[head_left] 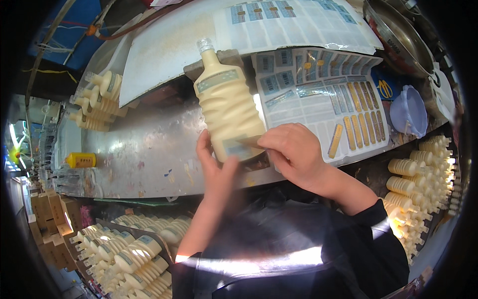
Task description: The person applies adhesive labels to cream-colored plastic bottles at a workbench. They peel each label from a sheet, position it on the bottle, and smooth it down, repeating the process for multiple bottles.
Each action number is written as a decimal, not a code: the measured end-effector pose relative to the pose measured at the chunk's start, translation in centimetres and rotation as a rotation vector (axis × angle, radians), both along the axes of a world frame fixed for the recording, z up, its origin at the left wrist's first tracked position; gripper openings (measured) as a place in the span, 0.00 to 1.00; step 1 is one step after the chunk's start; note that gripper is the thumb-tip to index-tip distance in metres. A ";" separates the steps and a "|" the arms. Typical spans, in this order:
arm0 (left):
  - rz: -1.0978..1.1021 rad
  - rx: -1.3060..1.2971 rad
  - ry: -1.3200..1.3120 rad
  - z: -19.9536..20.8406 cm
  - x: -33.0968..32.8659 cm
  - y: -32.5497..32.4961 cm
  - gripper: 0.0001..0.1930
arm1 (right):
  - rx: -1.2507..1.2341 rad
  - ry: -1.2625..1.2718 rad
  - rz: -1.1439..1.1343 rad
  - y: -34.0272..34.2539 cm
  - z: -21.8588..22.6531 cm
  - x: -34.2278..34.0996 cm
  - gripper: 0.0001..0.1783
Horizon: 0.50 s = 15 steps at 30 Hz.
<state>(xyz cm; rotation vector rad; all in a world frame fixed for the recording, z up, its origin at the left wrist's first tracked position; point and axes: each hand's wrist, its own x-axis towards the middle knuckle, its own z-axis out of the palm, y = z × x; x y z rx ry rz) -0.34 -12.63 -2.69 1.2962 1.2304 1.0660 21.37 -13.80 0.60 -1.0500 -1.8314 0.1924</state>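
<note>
A cream-coloured bottle [226,107] with a rippled body and a clear neck lies on the metal table, its neck pointing away from me. A dark block sits under its shoulder. One blue-grey label spans the upper body and another label [239,145] is near the base. My left hand [214,162] grips the lower left side of the bottle, its thumb blurred by motion near the base. Over the lower label, my right hand [294,152] pinches a thin, flat, brownish piece [249,142] against the bottle; its exact kind is unclear.
Right of the bottle lies a label sheet [318,119] with gold and blue stickers. A lilac basket [409,110] is at the table's right end, a yellow container [80,160] at the left. Similar bottles [134,254] crowd both sides below, and several lie at far left.
</note>
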 end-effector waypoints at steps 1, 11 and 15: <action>0.004 -0.030 -0.091 0.2 0.2 -0.1 0.47 | 0.001 0.018 0.007 0.2 0.0 0.2 0.22; -0.079 0.084 -0.208 -1.9 -0.8 -0.3 0.48 | 0.007 0.085 0.066 0.5 -0.1 0.4 0.21; -0.103 0.089 -0.261 -2.2 -1.1 -0.2 0.48 | 0.016 0.087 0.046 0.6 -0.4 0.3 0.22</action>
